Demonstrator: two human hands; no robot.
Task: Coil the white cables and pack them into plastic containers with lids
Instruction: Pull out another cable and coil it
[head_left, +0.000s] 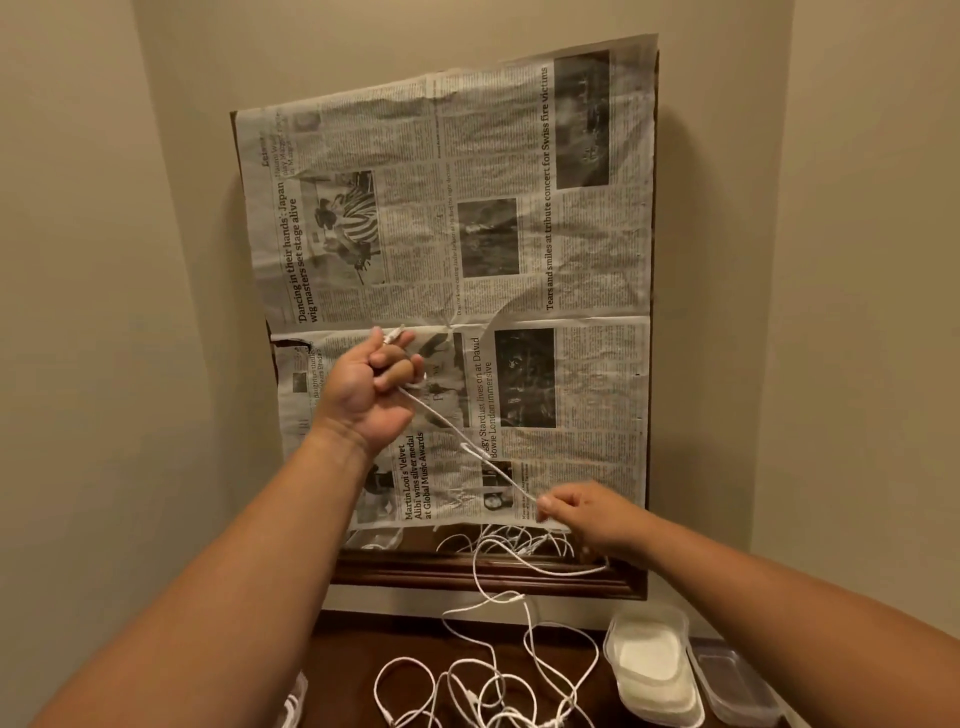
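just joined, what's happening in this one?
A person is starting to coil a white cable. The left hand is raised in front of a newspaper-covered mirror, closed on one cable end, and the right hand pinches the same cable lower down, pulling it taut. The other cables lie tangled on the dark table. Plastic containers sit at the right; none looks packed yet.

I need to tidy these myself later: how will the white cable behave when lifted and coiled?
Probably floppy: the white cable sags between the left hand and right hand. Likely light, since a fingertip pinch holds it. It may tangle, given the overlapping loops lying on the table.
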